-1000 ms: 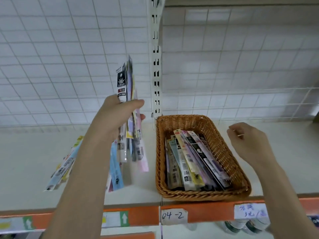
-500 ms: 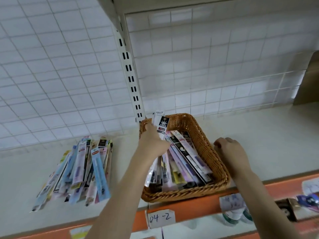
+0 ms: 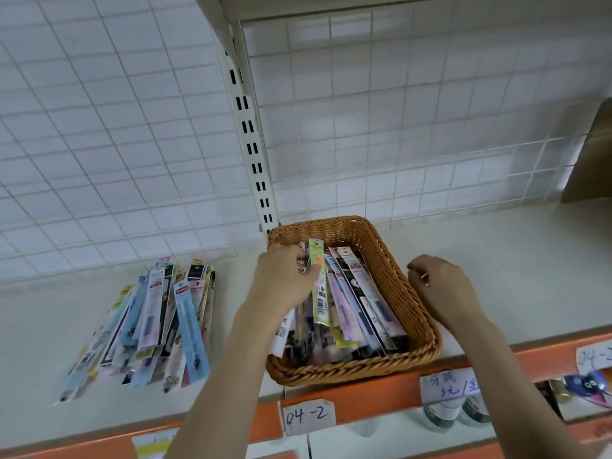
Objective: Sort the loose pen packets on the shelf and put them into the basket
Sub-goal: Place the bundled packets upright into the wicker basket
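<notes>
Left hand [image 3: 281, 283], a second ago lifting a bunch of packets [image 3: 318, 293] beside the basket [image 3: 390, 270], now grasps them inside it; right hand [image 3: 440, 286], clenched loosely, steadies the rim; loose pile [image 3: 149, 326] remains leftward.

"04-2" on shelf-edge label [image 3: 308, 416]

I count one wicker basket [image 3: 394, 276], two bare hands, left hand [image 3: 281, 283] and right hand [image 3: 440, 286], one loose pile of pen packets [image 3: 155, 323] on the shelf, too overlapped for me to number, two handwritten labels, one [image 3: 309, 416] reading 04-2, another [image 3: 447, 385] further right
</notes>
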